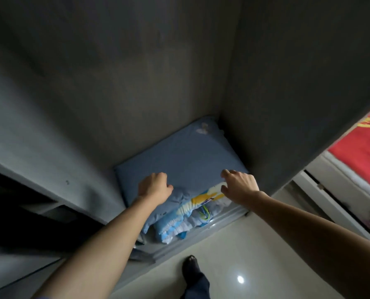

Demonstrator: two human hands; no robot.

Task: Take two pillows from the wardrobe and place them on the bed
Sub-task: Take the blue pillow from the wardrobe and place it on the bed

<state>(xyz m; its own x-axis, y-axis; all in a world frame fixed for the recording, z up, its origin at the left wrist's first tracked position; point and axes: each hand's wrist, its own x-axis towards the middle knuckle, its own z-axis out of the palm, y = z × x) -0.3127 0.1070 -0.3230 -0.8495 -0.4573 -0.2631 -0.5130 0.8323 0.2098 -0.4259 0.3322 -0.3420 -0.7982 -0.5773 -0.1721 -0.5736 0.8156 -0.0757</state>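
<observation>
A blue pillow (pixel 179 154) lies flat on the floor of the grey wardrobe (pixel 136 83), pushed into its back right corner. Under its near edge shows a second pillow (pixel 186 221) with a white frill and a blue and yellow print. My left hand (pixel 155 186) is closed over the near edge of the blue pillow, where the cloth bunches up. My right hand (pixel 239 186) hovers at the near right corner, thumb and fingers curled but apart; whether it touches the pillow is unclear. The bed (pixel 365 145), with a red and yellow cover, is at the right edge.
The wardrobe's side walls close in left and right of the pillows. A dark shelf opening (pixel 18 212) lies to the left. Glossy pale floor tiles (pixel 255 255) run between wardrobe and bed. My foot (pixel 191 268) in a dark sock stands just before the wardrobe's sill.
</observation>
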